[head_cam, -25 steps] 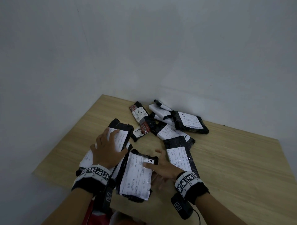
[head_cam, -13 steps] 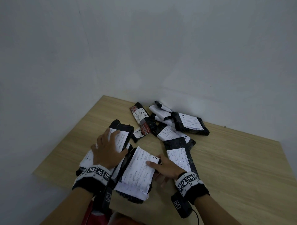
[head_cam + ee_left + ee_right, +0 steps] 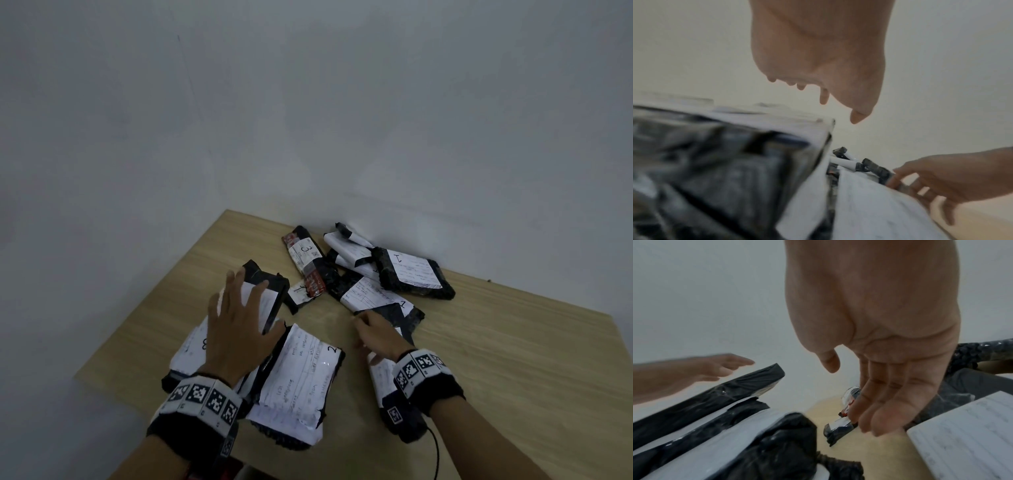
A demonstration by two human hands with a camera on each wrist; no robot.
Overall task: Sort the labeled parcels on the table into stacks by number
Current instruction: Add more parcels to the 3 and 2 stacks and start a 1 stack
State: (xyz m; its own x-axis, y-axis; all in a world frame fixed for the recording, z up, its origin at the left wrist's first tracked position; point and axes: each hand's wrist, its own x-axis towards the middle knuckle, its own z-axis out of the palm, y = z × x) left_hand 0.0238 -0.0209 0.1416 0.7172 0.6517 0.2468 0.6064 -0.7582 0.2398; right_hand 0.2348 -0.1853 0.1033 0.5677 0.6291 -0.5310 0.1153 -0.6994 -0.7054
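Observation:
Black-wrapped parcels with white labels lie on the wooden table (image 3: 513,359). The parcel marked 2 (image 3: 298,380) leans against a stack of parcels (image 3: 191,349) at the near left. My left hand (image 3: 239,329) hovers just above that stack with fingers spread, holding nothing; the left wrist view shows its palm (image 3: 818,48) clear of the wrapping. My right hand (image 3: 373,332) is over another parcel (image 3: 404,315) to the right of parcel 2, and in the right wrist view its fingers (image 3: 879,410) are relaxed and empty.
Further back lie a parcel marked 3 (image 3: 305,255), two marked 1 (image 3: 411,274) (image 3: 370,294), a rolled white one (image 3: 349,246) and a small one (image 3: 298,296). The walls meet close behind them. Bare wood stretches to the right.
My right hand let go of parcel 2 and moved right and forward over the neighbouring parcel. Parcel 2 now leans on the left stack. My left hand lifted off that stack.

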